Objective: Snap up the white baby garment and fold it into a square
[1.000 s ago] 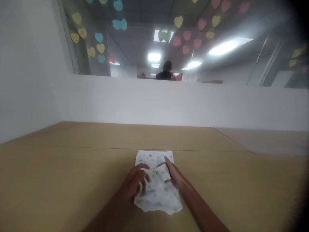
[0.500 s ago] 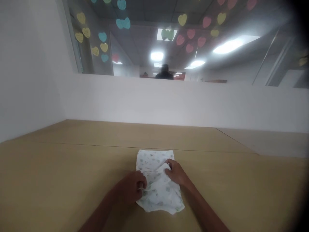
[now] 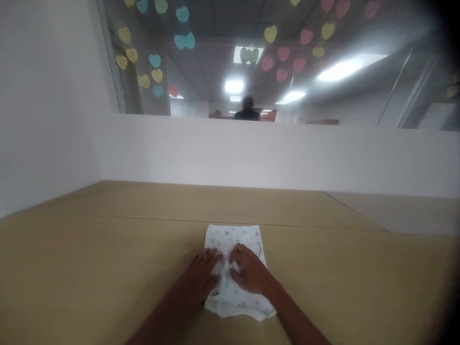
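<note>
A white cloth (image 3: 239, 305) with small printed figures lies on the table just in front of me, folded into a rough rectangle with a wavy near edge. My left hand (image 3: 206, 273) rests on its left side, palm down, with the fingers stretched out. On the middle and right of the cloth lies my right hand (image 3: 249, 268), its fingers slightly bent and the thumb apart from them. Neither hand lifts any fabric. Both hands cover part of the cloth's middle.
The wooden table (image 3: 108, 258) has a thin seam running across it beyond the cloth. A white wall (image 3: 215, 153) rises at the back, below a window with paper hearts (image 3: 270, 34). Through the glass a person (image 3: 247, 111) shows far off.
Both hands have let go of the fold of cloth they pinched. The fold now lies down, and my right hand has moved left, close to my left hand, which has flattened out.
</note>
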A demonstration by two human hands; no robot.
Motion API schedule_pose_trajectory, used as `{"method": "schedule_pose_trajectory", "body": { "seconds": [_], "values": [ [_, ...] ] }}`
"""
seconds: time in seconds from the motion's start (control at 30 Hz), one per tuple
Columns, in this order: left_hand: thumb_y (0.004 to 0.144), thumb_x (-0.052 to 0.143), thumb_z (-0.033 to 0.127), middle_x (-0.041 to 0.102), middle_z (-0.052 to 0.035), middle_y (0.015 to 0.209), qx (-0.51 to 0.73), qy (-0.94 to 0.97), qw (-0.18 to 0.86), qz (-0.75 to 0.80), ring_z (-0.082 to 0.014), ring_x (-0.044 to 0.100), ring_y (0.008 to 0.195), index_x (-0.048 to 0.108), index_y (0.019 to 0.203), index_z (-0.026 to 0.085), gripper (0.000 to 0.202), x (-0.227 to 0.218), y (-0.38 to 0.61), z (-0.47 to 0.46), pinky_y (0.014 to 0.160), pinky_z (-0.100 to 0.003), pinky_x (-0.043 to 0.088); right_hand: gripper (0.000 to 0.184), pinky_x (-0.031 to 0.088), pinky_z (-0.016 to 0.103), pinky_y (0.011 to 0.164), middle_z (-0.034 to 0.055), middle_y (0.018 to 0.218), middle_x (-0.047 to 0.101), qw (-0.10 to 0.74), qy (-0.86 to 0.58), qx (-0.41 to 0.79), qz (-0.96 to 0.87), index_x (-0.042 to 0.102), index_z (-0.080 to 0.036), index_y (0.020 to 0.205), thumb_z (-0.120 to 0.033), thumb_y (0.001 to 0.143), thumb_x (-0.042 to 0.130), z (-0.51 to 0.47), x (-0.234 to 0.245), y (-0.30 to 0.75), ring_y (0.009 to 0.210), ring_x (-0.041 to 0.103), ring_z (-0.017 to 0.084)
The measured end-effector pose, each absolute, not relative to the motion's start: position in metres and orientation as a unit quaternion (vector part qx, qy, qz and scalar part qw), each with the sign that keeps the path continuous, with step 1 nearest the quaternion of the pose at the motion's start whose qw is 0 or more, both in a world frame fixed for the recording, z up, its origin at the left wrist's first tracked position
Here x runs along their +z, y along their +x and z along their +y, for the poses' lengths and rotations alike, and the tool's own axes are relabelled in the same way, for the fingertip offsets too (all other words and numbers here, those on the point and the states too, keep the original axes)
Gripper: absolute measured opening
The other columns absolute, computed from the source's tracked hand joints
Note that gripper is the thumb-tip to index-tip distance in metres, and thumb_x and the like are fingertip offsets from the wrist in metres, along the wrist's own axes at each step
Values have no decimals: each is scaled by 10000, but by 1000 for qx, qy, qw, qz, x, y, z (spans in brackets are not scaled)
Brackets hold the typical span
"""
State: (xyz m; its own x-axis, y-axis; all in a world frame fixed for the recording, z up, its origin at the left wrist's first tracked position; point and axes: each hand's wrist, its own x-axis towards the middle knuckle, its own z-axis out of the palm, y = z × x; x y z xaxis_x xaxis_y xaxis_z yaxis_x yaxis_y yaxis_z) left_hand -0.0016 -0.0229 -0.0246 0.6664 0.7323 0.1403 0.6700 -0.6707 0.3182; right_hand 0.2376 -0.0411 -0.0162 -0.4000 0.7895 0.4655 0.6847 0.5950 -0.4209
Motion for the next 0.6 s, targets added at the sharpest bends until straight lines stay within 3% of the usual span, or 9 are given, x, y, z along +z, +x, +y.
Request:
{"method": "schedule_pose_trajectory", "body": {
  "seconds": [0.17, 0.3, 0.47, 0.6],
  "values": [
    [950, 352, 573, 163, -57, 1600, 85, 898, 115, 417, -294, 89, 1480, 181, 1520, 324, 645, -28, -4, -21, 1191, -542, 134, 356, 403, 423, 988, 74, 1147, 613, 307, -479, 62, -820, 589, -244, 1133, -284, 783, 637, -37, -23, 243, 1107, 534, 250],
    [931, 388, 592, 123, -52, 1606, 89, 897, 116, 417, -302, 63, 1481, 194, 1519, 315, 678, -21, -1, -25, 1193, -554, 128, 245, 447, 419, 924, 67, 1053, 656, 302, -527, 65, -792, 622, -233, 1045, -326, 819, 610, -29, -23, 259, 1033, 586, 246],
    [920, 477, 513, 165, -32, 1604, 180, 918, 111, 336, -298, 161, 1466, 278, 1495, 314, 640, -14, 2, -29, 1193, -497, 219, 216, 438, 448, 970, 96, 1096, 642, 346, -526, 19, -777, 647, -217, 998, -263, 788, 634, -28, -20, 259, 1098, 570, 265],
    [858, 595, 518, 250, -32, 1581, 170, 927, 157, 294, -298, 232, 1446, 243, 1505, 326, 762, -13, 3, -31, 1199, -477, 227, 403, 381, 430, 1083, 105, 1311, 580, 358, -434, 54, -825, 612, -244, 1183, -373, 804, 651, -45, -14, 246, 1262, 496, 252]
  ]
}}
